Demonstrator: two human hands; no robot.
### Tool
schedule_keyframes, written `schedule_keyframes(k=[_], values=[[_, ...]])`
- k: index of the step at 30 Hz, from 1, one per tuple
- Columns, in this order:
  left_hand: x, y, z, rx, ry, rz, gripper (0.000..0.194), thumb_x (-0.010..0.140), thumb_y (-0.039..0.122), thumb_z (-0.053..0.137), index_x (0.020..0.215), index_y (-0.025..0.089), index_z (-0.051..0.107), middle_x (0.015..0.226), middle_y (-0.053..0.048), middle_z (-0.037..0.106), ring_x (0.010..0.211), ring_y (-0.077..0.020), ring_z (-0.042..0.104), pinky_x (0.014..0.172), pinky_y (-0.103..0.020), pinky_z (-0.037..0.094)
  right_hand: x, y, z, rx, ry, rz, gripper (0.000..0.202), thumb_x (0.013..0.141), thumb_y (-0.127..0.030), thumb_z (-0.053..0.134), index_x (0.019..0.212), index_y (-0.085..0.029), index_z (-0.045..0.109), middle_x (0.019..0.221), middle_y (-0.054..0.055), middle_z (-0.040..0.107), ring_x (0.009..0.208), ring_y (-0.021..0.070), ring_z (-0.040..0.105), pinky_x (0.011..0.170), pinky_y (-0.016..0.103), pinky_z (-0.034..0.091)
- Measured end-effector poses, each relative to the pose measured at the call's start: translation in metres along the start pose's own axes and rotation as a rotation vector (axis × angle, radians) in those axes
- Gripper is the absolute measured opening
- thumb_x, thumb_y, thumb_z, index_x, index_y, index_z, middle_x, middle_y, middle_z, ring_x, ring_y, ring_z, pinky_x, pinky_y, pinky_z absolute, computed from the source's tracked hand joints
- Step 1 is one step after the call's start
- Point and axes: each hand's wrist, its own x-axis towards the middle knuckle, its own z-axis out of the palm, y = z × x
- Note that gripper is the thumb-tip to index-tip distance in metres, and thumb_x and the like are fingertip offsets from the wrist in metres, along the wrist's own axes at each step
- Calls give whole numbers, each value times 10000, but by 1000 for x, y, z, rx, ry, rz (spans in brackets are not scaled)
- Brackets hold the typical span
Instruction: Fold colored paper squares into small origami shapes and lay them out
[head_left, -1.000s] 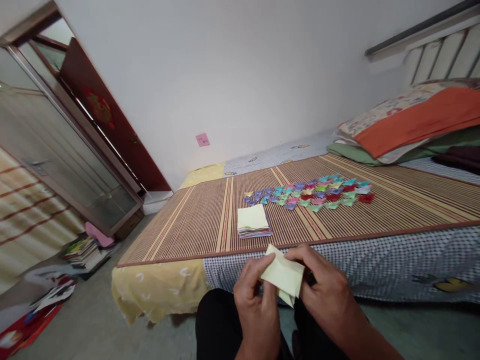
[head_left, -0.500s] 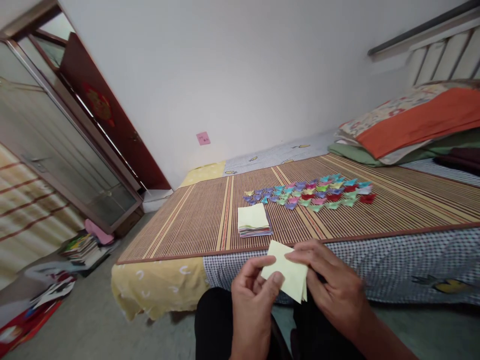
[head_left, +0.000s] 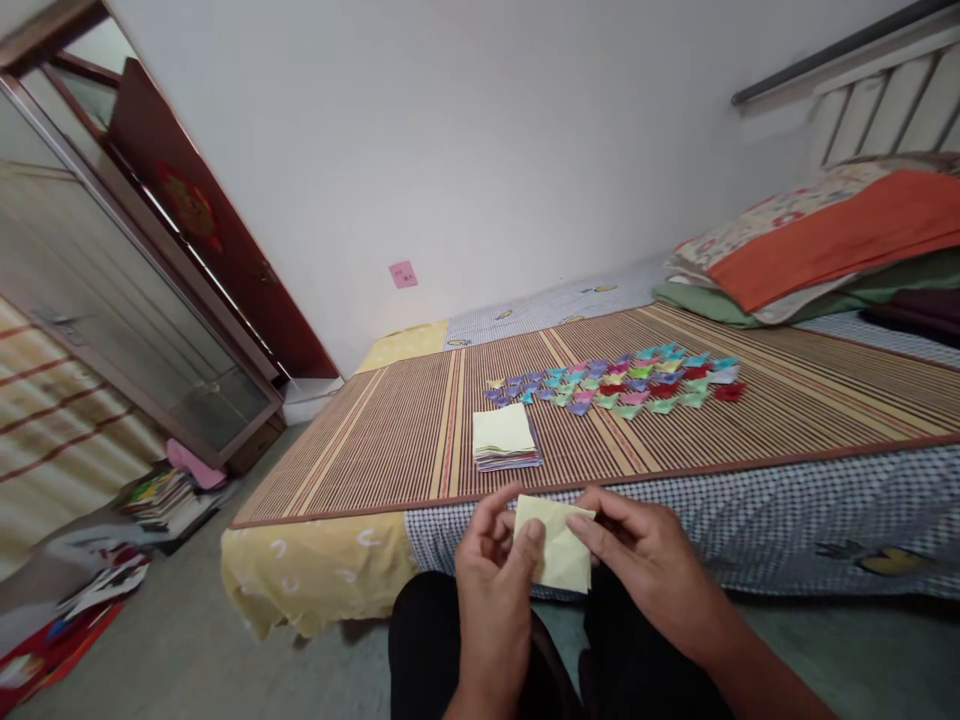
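Between my two hands, above my lap, is a small pale yellow sheet of folded paper [head_left: 561,556]. My left hand [head_left: 496,570] grips its left side, thumb on the front face and fingers behind. My right hand [head_left: 643,556] pinches the upper right corner, with the thumb laid on the front. Just beyond, near the mat's front edge, sits a stack of square paper sheets [head_left: 504,438] with a pale yellow one on top. Behind and right of the stack stand rows of small folded paper figures [head_left: 616,384] in several colours.
A striped bamboo mat [head_left: 375,440] covers the bed, with checked and yellow cloth [head_left: 322,565] hanging over its front edge. Folded bedding and an orange pillow [head_left: 840,235] lie at the far right. Books [head_left: 161,500] and papers are on the floor at left.
The yellow paper has been turned so its top edge lies nearly level, and it has shifted slightly left. My right thumb now lies on its upper right corner.
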Motion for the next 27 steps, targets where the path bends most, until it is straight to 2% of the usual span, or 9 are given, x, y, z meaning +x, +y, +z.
schedule_keyframes(k=[2, 4, 6, 9, 18, 20, 24, 27], values=[[4, 1, -4, 11, -87, -69, 291, 824, 409, 807, 883, 131, 745, 734, -43, 714, 633, -153, 651, 587, -233, 504, -1, -2, -1, -63, -38, 1, 402, 988, -496, 564, 716, -201, 585, 639, -30, 498, 604, 142, 481, 544, 240, 391], [6, -1, -5, 1, -120, -81, 293, 843, 410, 791, 809, 126, 730, 684, -35, 704, 597, -144, 633, 565, -228, 484, -1, -4, -1, -83, -54, 3, 458, 1009, -515, 510, 667, -211, 511, 621, -35, 450, 586, 141, 451, 529, 248, 366], [8, -4, -5, -32, -90, -63, 286, 852, 413, 783, 833, 132, 733, 677, -25, 708, 587, -140, 631, 560, -224, 478, 0, -5, -1, -52, -62, 1, 496, 1032, -535, 441, 656, -216, 486, 621, -26, 466, 589, 150, 471, 547, 261, 387], [9, -9, -2, -98, -19, -66, 292, 841, 425, 790, 845, 140, 724, 669, -13, 707, 569, -136, 636, 563, -226, 491, 2, -4, -1, 43, -99, 1, 504, 1038, -554, 412, 692, -211, 541, 647, -3, 552, 620, 172, 547, 599, 282, 448], [14, -11, 2, -234, 137, -86, 378, 699, 448, 883, 799, 130, 704, 648, -9, 693, 547, -138, 628, 569, -243, 512, 1, 2, 9, 86, -162, 23, 285, 954, -389, 623, 750, -190, 620, 655, -32, 551, 610, 137, 534, 584, 246, 433], [15, -11, 3, -247, 164, -83, 385, 682, 443, 894, 800, 132, 700, 652, -3, 692, 535, -126, 614, 575, -241, 511, 1, 3, 14, 72, -144, 19, 219, 934, -327, 629, 761, -194, 612, 659, -37, 540, 607, 134, 524, 571, 240, 426], [16, -13, 4, -256, 198, -66, 389, 669, 434, 899, 807, 135, 692, 682, -14, 711, 558, -129, 628, 574, -232, 504, 0, 3, 20, 32, -16, -4, 41, 870, -209, 630, 841, -209, 600, 742, -22, 611, 667, 152, 584, 615, 253, 471], [17, -15, 3, -251, 207, -43, 382, 687, 434, 887, 810, 137, 682, 700, -18, 720, 555, -122, 615, 557, -222, 492, -3, 1, 20, -15, -26, -94, 84, 922, -215, 567, 858, -208, 622, 810, 5, 664, 751, 174, 626, 713, 285, 501]])
